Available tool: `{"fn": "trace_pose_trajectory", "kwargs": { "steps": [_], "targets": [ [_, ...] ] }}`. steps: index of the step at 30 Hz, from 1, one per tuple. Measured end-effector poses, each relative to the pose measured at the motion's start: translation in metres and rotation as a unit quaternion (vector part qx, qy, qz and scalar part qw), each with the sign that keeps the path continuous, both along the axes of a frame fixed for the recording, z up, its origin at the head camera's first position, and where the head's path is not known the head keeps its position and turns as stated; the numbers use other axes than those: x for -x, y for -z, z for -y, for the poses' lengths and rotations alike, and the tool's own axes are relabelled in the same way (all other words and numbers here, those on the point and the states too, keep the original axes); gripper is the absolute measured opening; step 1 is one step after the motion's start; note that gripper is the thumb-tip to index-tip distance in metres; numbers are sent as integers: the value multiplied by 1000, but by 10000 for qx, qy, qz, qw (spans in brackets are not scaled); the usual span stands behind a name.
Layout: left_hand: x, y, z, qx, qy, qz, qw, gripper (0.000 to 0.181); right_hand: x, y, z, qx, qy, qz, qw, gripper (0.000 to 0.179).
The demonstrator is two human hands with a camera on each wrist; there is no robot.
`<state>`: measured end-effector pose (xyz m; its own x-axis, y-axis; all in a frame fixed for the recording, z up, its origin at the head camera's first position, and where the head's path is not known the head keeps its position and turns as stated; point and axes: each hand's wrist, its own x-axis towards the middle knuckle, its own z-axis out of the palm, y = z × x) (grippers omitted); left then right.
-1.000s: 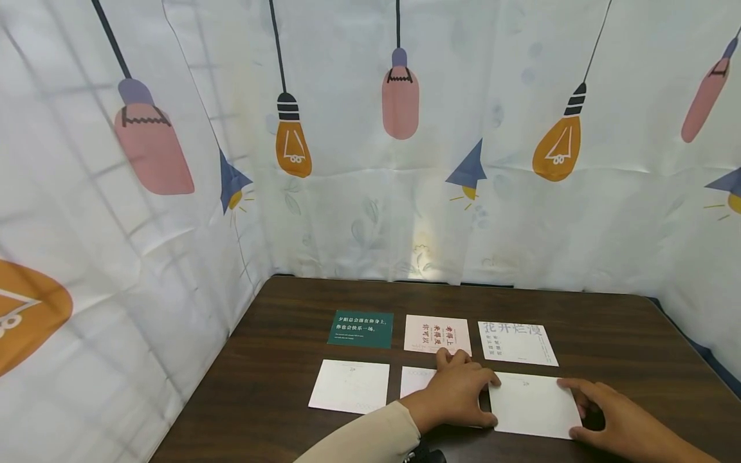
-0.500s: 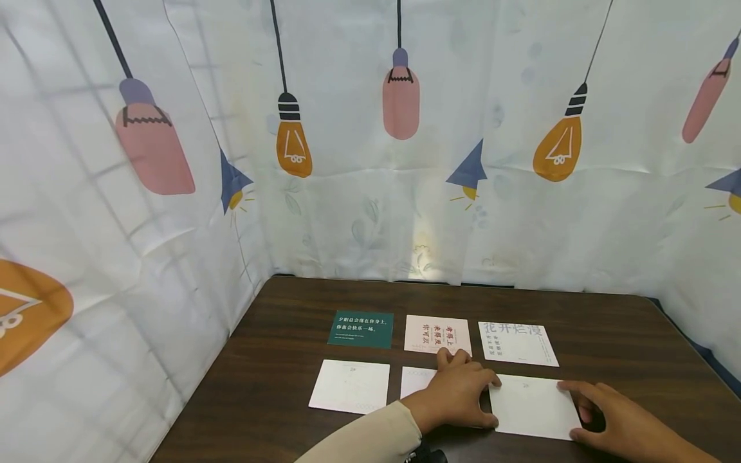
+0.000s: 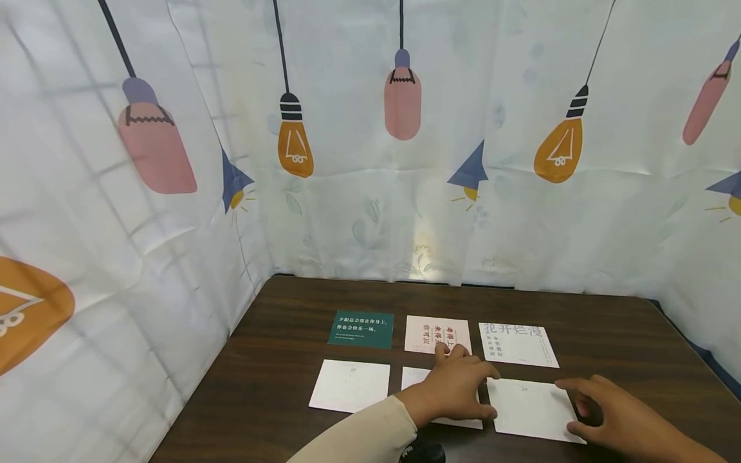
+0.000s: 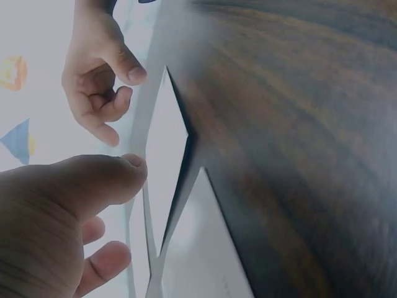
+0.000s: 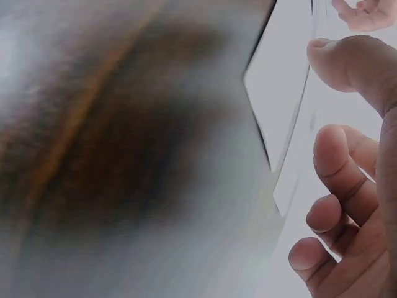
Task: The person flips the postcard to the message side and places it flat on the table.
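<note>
A white card (image 3: 535,410) lies flat at the front right of the table, with faint small print near its far edge. My left hand (image 3: 451,389) hovers at its left edge, thumb and fingers spread, partly covering the middle front card (image 3: 412,377). At the right edge is my right hand (image 3: 616,411), thumb and index finger apart. Neither hand grips the card; in the left wrist view, a gap shows between the right hand (image 4: 99,77) and the white card (image 4: 164,143). Loosely bent fingers of the right hand (image 5: 356,205) hold nothing in the right wrist view.
Another white card (image 3: 350,386) lies at the front left. Behind are a green card (image 3: 361,329), a pink card with red characters (image 3: 434,331) and a white card with blue-grey characters (image 3: 517,344). A lamp-patterned curtain (image 3: 359,212) surrounds the dark wooden table (image 3: 260,386).
Both hands have come off the front right card, which they touched at its edges before. The card has shifted slightly left and toward me.
</note>
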<state>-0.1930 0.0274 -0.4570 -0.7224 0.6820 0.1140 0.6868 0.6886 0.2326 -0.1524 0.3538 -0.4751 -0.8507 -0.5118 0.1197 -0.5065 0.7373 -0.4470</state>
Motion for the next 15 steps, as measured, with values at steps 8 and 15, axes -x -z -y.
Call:
{"fn": "trace_pose_trajectory", "kwargs": {
  "steps": [8, 15],
  "targets": [
    [5, 0, 16, -96, 73, 160, 9998, 53, 7, -10, 11, 17, 45, -85, 10000, 66],
    [12, -1, 33, -178, 141, 312, 9993, 51, 15, -12, 26, -193, 406, -279, 9986, 67]
  ]
}}
